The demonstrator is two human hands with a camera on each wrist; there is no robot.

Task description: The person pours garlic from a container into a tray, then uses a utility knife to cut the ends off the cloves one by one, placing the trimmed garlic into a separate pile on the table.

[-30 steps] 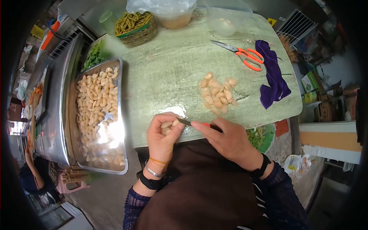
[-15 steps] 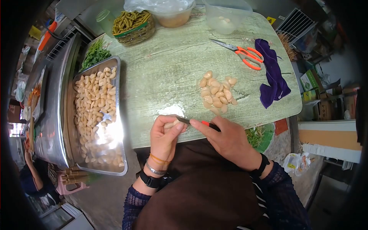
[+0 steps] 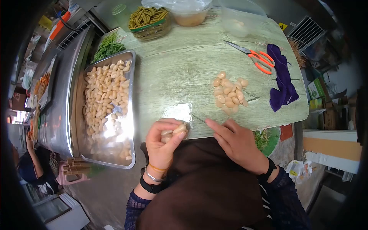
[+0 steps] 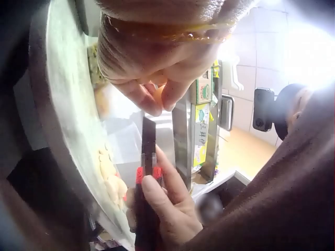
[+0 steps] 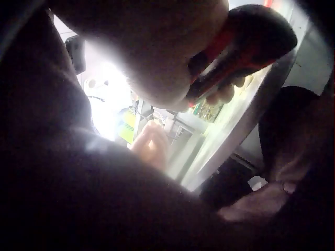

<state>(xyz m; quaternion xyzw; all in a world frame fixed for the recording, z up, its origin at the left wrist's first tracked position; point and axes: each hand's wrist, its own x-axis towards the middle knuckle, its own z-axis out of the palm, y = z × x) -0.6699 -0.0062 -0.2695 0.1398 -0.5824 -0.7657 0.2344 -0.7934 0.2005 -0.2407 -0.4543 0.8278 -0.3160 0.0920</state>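
Observation:
The left hand [image 3: 161, 143] holds several pale beans [image 3: 178, 129] in its curled fingers, one of them pinched at the thumb and fingertips. The right hand [image 3: 241, 145] grips a knife, its thin blade [image 3: 198, 118] pointing toward the left hand but apart from it. In the left wrist view the knife's dark blade [image 4: 148, 137] and red-and-black handle [image 4: 148, 204] show in the right hand [image 4: 175, 209], below the left hand's fingertips. A pile of pale beans [image 3: 230, 94] lies on the green table [image 3: 172, 73], beyond the right hand.
At the left stands a metal tray [image 3: 132, 96] of pale beans, with green herbs [image 3: 110, 46] behind it. Orange-handled scissors [image 3: 260, 61] and a purple cloth [image 3: 283, 78] lie at the right. Along the back are a basket of green pods [image 3: 148, 19] and plastic tubs [image 3: 239, 23].
The knife blade has moved away from the bean at the left fingertips, and a gap now separates the hands. The head view has shifted, so the table's things appear further right.

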